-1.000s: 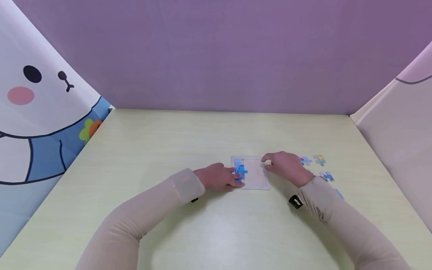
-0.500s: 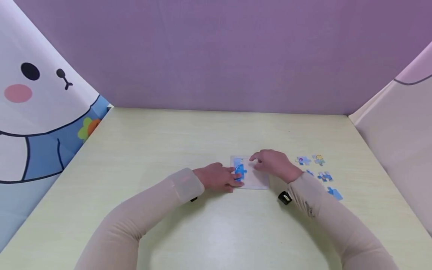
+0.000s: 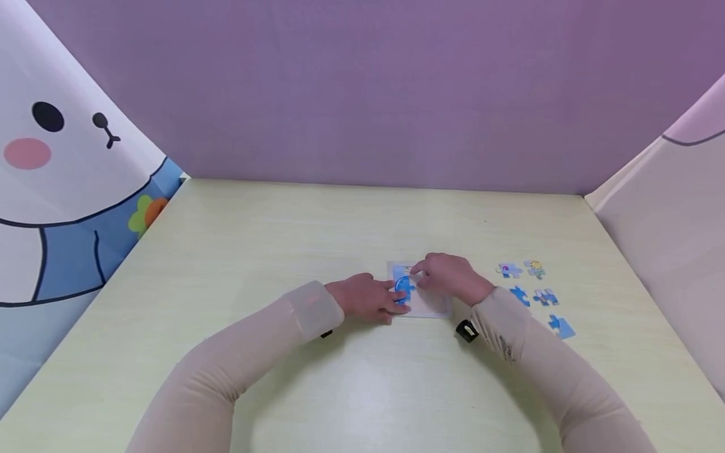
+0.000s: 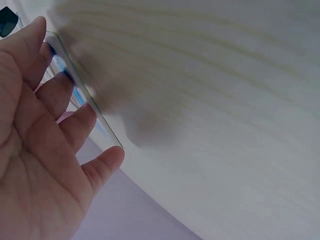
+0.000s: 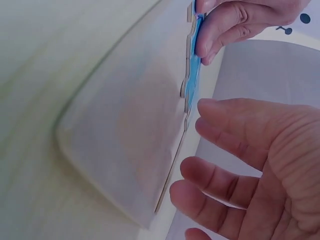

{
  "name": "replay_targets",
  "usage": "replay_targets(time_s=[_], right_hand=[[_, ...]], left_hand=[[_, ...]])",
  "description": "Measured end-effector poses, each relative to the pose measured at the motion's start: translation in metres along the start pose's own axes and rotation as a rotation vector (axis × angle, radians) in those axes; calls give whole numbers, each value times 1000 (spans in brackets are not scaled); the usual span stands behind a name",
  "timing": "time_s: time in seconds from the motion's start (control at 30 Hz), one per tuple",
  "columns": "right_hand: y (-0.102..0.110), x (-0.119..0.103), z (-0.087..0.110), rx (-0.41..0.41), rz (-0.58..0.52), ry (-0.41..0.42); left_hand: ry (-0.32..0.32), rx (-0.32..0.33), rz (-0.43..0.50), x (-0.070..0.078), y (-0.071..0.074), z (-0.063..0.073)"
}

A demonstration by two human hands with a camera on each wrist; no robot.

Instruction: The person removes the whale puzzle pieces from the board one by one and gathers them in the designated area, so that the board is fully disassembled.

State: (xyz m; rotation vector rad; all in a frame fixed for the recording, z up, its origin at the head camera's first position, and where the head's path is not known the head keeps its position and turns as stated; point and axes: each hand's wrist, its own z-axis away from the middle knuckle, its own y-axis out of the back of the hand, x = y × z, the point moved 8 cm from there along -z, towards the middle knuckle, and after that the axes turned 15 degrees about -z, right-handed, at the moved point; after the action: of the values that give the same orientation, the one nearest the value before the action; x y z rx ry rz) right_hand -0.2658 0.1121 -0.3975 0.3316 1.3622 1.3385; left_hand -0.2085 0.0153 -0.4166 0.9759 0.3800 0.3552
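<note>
A square pale puzzle tray (image 3: 432, 305) lies on the table, with joined blue puzzle pieces (image 3: 401, 274) along its left side. My left hand (image 3: 365, 298) rests on that side, its spread fingers over the tray edge and the lower blue piece. In the left wrist view the fingertips of the left hand (image 4: 45, 135) line the tray's rim. Above the tray my right hand (image 3: 450, 277) reaches in from the right, index fingertip at the upper piece's edge; whether it touches cannot be told. Seen from the right wrist, the right hand (image 5: 240, 160) has bent, separated fingers and holds nothing visible.
Several loose pieces lie right of the tray: a pink-spiral piece (image 3: 510, 270), a sun piece (image 3: 535, 268), a blue piece (image 3: 520, 296), a mixed-colour piece (image 3: 545, 297) and a light blue piece (image 3: 562, 326). A purple wall (image 3: 362, 94) stands behind the table.
My right hand has moved left across the tray to the placed blue pieces, uncovering the loose pieces at the right. The left hand has stayed in place.
</note>
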Motion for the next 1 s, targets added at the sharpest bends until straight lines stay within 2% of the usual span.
replay_targets(time_s=[0.2, 0.4, 0.5, 0.77, 1.0], right_hand=[[-4, -4, -3, 4, 13, 36], [-5, -5, -3, 11, 12, 71], [-4, -6, -3, 5, 11, 80], [-4, -5, -5, -42, -5, 48], [-4, -3, -5, -32, -47, 29]], left_hand=[[-15, 26, -6, 1, 2, 3], [-29, 35, -98, 2, 4, 0], [-30, 38, -115, 2, 4, -2], [-32, 72, -138, 1, 4, -3], [-21, 94, -109, 0, 7, -4]])
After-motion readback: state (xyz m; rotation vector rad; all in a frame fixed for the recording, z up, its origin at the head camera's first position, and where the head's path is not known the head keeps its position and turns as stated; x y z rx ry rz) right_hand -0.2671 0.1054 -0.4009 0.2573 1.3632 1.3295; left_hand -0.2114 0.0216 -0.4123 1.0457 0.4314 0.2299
